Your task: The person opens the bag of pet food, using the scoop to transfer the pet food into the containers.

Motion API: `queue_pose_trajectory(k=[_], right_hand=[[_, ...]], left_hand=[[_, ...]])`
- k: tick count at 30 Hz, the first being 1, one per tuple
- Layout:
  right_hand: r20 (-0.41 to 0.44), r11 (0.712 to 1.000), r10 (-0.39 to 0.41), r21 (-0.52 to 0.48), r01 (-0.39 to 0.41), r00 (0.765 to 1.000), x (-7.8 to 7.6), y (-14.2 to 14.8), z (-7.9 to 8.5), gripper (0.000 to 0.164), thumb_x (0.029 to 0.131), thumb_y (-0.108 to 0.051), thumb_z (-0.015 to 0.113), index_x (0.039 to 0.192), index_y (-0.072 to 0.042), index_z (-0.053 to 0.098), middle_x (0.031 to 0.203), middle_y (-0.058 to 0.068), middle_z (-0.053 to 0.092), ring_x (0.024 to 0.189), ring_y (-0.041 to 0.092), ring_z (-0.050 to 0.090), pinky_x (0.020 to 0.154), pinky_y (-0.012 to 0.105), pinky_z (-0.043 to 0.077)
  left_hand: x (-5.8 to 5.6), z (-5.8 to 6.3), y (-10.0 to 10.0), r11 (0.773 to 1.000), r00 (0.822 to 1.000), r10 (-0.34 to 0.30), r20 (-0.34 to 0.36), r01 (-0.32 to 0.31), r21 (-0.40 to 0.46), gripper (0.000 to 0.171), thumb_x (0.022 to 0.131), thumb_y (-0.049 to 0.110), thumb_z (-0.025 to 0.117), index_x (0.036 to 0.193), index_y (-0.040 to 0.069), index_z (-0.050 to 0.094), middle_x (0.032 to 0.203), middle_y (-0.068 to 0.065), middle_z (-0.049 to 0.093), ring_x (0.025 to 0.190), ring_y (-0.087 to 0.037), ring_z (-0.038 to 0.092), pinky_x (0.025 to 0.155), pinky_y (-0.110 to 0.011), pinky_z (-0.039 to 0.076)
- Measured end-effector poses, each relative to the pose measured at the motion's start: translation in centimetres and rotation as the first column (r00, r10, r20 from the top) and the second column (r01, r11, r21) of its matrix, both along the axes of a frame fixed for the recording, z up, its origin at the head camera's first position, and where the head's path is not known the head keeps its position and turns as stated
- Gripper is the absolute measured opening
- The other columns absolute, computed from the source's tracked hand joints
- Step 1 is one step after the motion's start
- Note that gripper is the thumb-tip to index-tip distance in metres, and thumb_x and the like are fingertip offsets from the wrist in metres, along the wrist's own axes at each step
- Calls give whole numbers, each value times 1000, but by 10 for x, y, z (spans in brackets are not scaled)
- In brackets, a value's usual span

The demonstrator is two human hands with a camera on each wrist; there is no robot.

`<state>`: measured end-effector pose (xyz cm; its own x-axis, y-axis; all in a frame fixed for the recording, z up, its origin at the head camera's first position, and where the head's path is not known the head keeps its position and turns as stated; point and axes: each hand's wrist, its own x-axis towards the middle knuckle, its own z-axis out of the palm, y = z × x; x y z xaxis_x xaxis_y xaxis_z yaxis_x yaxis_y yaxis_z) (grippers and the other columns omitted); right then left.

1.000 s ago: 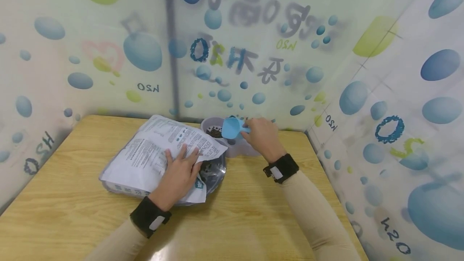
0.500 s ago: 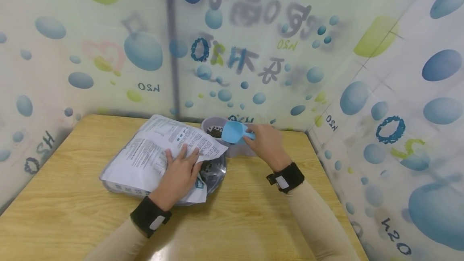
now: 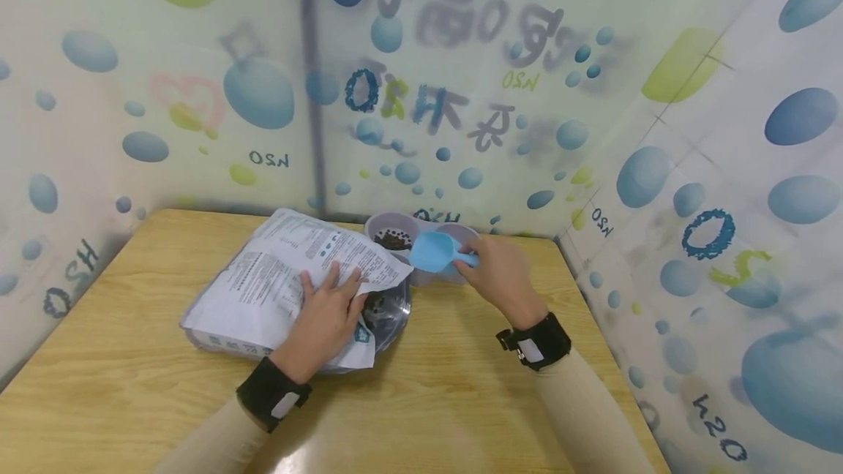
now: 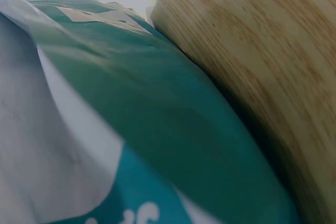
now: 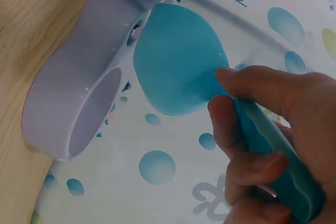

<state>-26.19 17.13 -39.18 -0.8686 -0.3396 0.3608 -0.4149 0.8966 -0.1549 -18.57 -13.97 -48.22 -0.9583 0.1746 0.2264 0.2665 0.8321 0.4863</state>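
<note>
My left hand (image 3: 324, 320) lies with spread fingers on a white printed bag (image 3: 257, 284). The bag is on its side, and dark pellets show inside its silvery mouth (image 3: 395, 313). In the left wrist view, green and white bag film (image 4: 157, 103) fills much of the picture. My right hand (image 3: 502, 276) grips the handle of a light blue scoop (image 3: 431, 251), held over the front of a pale purple double bowl (image 3: 421, 278). Small brown pellets (image 3: 393, 240) lie in the bowl's left compartment; the scoop and hand partly cover the right one.
A wooden table (image 3: 448, 401) carries the bag and bowl. Patterned sheeting with blue and green ovals (image 3: 258, 93) rises behind the table and along both sides. The bowl stands close to the back sheet, right of the bag.
My right hand has drawn the scoop back toward me and slightly right, uncovering more of the bowl. The left hand and bag stay in place.
</note>
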Motion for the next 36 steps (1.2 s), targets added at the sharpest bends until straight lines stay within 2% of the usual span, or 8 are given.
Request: queue_pose_trajectory(k=[4, 8, 16, 20, 23, 26, 36], right_hand=[[46, 1000, -12, -16, 13, 999, 6, 7, 0, 26, 99, -32, 95, 116, -13, 92, 95, 6, 87, 65, 13, 63, 53, 26, 40], [78, 999, -14, -31, 16, 997, 12, 13, -1, 25, 98, -33, 96, 115, -14, 93, 96, 4, 88, 68, 13, 66, 54, 26, 44], [164, 999, 1, -46, 7, 986, 26, 23, 0, 25, 97, -33, 97, 116, -16, 93, 99, 3, 89, 64, 9, 61, 52, 27, 38], [199, 999, 15, -32, -8, 980, 32, 26, 0, 23, 98, -33, 95, 116, -18, 93, 100, 1, 89, 70, 9, 67, 54, 27, 47], [222, 999, 33, -31, -27, 975, 36, 27, 0, 18, 99, -32, 94, 110, -18, 93, 100, 0, 89, 76, 10, 72, 62, 30, 56], [248, 999, 44, -33, -37, 968, 40, 28, 1, 17, 98, -32, 94, 107, -18, 92, 100, -1, 89, 81, 11, 75, 67, 34, 61], [334, 998, 63, -36, -54, 940, 49, 23, 5, 19, 98, -34, 96, 107, -18, 93, 97, -5, 87, 79, 7, 71, 69, 31, 59]], left_hand=[[0, -1, 0, 1000, 1000, 2, -6, -2, 4, 50, 123, 26, 55, 165, 0, 62, 175, -22, 57, 174, -57, 32, 131, -98, 2], [0, -1, 0, 1000, 1000, 4, -10, -4, 3, 52, 123, 27, 55, 166, -1, 60, 175, -23, 57, 174, -58, 33, 131, -98, 2], [-1, -2, 1, 1000, 1000, -1, -2, 1, -2, 51, 123, 27, 55, 166, 0, 62, 176, -22, 56, 174, -58, 33, 132, -97, 2], [0, -2, 0, 1000, 1000, 0, -5, 0, -3, 50, 123, 27, 55, 165, 0, 63, 175, -22, 57, 174, -58, 33, 132, -98, 2], [0, -1, 0, 1000, 1000, 0, -4, 0, -5, 51, 123, 27, 55, 165, 0, 62, 176, -22, 56, 174, -58, 33, 132, -97, 1], [0, -1, 0, 1000, 1000, 0, 4, 0, -2, 52, 123, 27, 54, 166, 0, 61, 176, -22, 56, 175, -57, 32, 132, -97, 1], [2, 2, 0, 1000, 1000, -3, -3, 3, -3, 50, 123, 25, 55, 165, -1, 62, 175, -23, 57, 174, -57, 33, 132, -98, 3]])
